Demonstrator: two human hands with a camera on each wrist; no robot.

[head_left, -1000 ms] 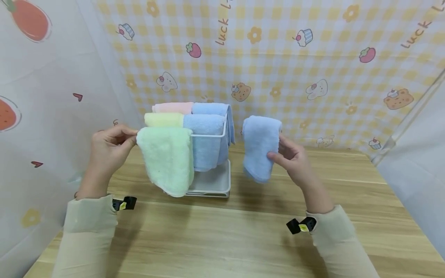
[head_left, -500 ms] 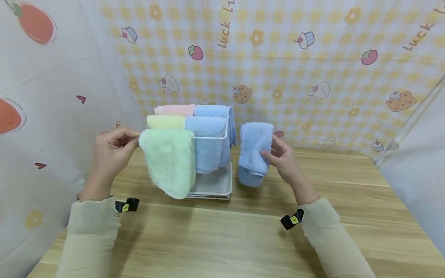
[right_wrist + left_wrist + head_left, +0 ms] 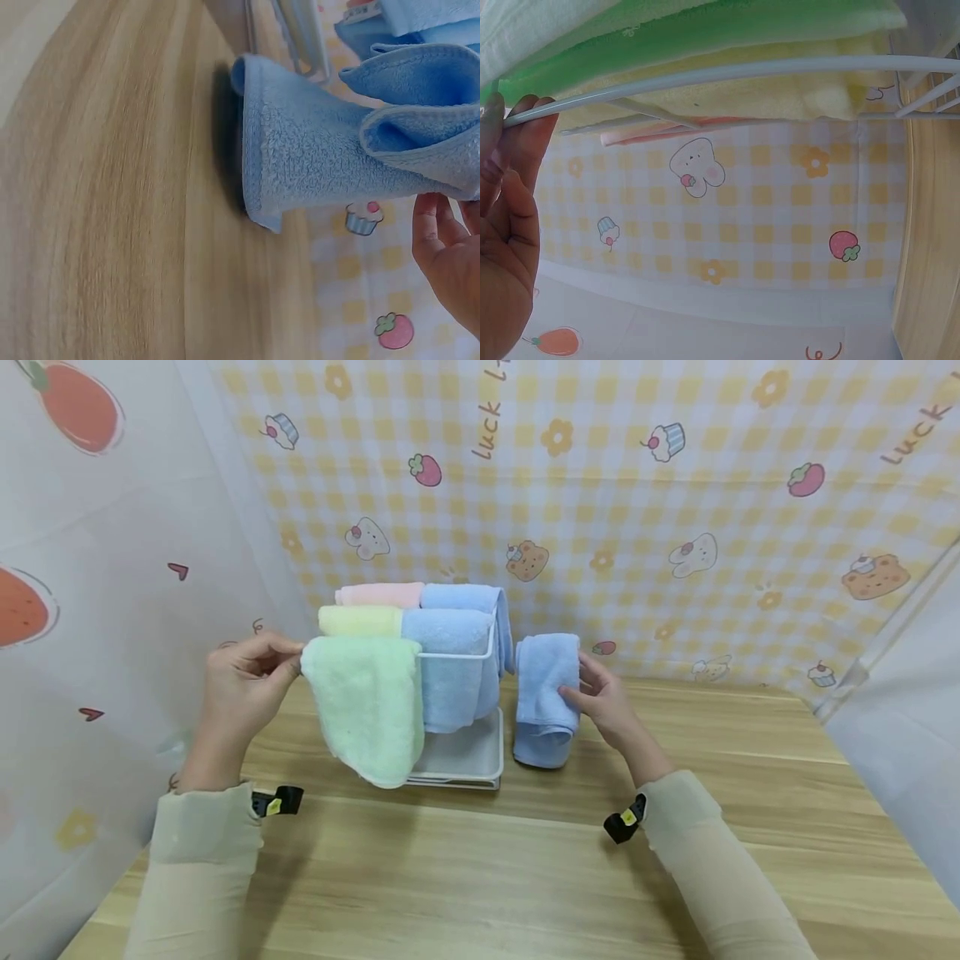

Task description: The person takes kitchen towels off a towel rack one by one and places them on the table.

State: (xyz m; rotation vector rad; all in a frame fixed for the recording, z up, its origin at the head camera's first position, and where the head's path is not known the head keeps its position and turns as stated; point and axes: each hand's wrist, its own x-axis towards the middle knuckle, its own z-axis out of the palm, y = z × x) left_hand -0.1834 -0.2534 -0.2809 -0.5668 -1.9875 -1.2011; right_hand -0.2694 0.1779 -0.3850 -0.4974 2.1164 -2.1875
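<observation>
A white wire towel rack point(image 3: 454, 655) stands on the table, draped with a green towel point(image 3: 366, 706) in front, a yellow towel point(image 3: 360, 621), a pink towel point(image 3: 380, 595) and blue towels point(image 3: 450, 681) beside them. My left hand point(image 3: 243, 697) pinches the rack's front left corner; the left wrist view shows thumb and fingers on the end of its bar point(image 3: 727, 71), close to the green towel. To the right of the rack, a folded blue towel point(image 3: 546, 685) hangs from my right hand point(image 3: 611, 710), thumb in front and fingers behind. Its lower end is close to the tabletop.
A light tray point(image 3: 467, 752) forms the rack's base. The wood-grain table point(image 3: 480, 868) extends forward and to the right. A checkered curtain point(image 3: 615, 485) hangs close behind the rack, and a white curtain point(image 3: 135, 568) borders the left side.
My right hand has moved left and slightly down with the blue towel, closer to the rack. The left hand has kept its grip at the rack's corner.
</observation>
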